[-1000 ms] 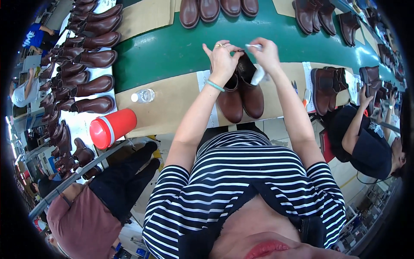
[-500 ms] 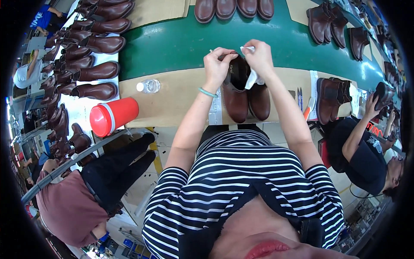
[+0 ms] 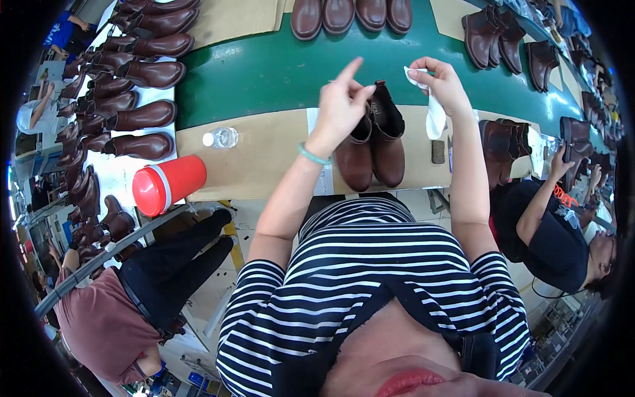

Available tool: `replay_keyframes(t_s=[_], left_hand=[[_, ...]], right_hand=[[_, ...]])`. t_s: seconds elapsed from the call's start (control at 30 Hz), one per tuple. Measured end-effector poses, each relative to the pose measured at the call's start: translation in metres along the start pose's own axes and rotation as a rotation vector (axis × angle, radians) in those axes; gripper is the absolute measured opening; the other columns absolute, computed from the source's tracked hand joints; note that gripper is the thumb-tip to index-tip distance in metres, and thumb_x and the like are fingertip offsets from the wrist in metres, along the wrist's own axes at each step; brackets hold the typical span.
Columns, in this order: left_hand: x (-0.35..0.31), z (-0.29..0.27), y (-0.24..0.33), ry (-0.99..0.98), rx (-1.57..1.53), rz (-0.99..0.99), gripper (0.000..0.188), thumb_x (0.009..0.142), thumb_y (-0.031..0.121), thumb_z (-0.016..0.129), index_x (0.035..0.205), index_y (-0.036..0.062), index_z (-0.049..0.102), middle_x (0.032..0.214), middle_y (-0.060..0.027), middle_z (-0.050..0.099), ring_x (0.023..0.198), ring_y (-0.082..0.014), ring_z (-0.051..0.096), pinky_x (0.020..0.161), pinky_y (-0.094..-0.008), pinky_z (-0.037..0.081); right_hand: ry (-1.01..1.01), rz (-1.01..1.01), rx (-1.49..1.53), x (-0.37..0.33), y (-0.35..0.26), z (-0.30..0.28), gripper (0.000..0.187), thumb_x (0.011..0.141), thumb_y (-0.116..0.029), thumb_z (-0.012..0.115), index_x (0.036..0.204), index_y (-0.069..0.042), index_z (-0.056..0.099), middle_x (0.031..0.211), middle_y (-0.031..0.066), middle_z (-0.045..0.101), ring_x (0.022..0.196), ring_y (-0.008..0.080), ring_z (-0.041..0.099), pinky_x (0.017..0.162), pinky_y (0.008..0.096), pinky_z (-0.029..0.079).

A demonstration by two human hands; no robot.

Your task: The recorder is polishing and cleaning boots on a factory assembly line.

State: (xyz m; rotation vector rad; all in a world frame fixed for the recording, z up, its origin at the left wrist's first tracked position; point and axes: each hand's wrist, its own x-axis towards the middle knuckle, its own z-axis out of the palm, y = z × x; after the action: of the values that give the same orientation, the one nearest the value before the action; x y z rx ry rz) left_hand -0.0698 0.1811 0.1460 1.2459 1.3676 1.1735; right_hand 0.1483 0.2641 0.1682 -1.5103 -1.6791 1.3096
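A pair of brown leather ankle boots stands side by side before me, toes toward me: a left boot and a right boot. Over the left boot's opening is my left hand, its index finger stretched out and thumb apart, with nothing visible in it. It covers part of that boot's top, and I cannot tell whether it touches. My right hand pinches a white cloth, which hangs down to the right of the boots, apart from them.
Brown cardboard covers the near edge of the green table. A red canister and a clear bottle stand left. A small brown block lies right, near more boots. Shoes line the left rack; co-workers are on both sides.
My right hand has moved right, carrying the white cloth away from the boot. My left hand has let go of the boot's top edge, and its index finger now points out.
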Motion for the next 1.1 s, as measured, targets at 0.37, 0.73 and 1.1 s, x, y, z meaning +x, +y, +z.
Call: replay_keyframes(t_s=[0.37,0.73,1.1], left_hand=[[-0.021,0.051,-0.031,0.183,-0.314,-0.121,0.031,0.091,-0.006,0.049,0.122,-0.0066,0.05,0.091,-0.0169,0.065,0.08,-0.0227,0.068,0.072,-0.0304,0.058],[-0.057,0.049,-0.029,0.06,-0.25,0.136,0.07,0.093,-0.005,0.048,0.15,0.0059,0.008,0.096,-0.0154,0.064,0.085,-0.0231,0.067,0.079,-0.0327,0.056],[-0.023,0.014,0.009,0.248,-0.319,-0.136,0.05,0.098,0.02,0.05,0.142,0.0021,0.033,0.072,-0.0152,0.064,0.058,-0.0222,0.066,0.054,-0.0291,0.056]], right_hand=[[-0.357,0.126,0.589,-0.013,0.03,-0.004,0.013,0.086,-0.012,0.067,0.092,-0.001,0.062,0.075,-0.0013,0.06,0.063,0.0055,0.052,0.057,0.0195,0.041],[-0.632,-0.291,0.086,-0.004,0.011,0.043,0.013,0.082,-0.008,0.065,0.089,0.002,0.06,0.079,0.0041,0.061,0.075,0.0088,0.054,0.068,0.0244,0.045],[-0.605,-0.043,0.23,0.004,0.037,-0.022,0.014,0.081,-0.014,0.068,0.085,-0.003,0.061,0.074,-0.0008,0.058,0.068,0.0074,0.052,0.059,0.0222,0.041]])
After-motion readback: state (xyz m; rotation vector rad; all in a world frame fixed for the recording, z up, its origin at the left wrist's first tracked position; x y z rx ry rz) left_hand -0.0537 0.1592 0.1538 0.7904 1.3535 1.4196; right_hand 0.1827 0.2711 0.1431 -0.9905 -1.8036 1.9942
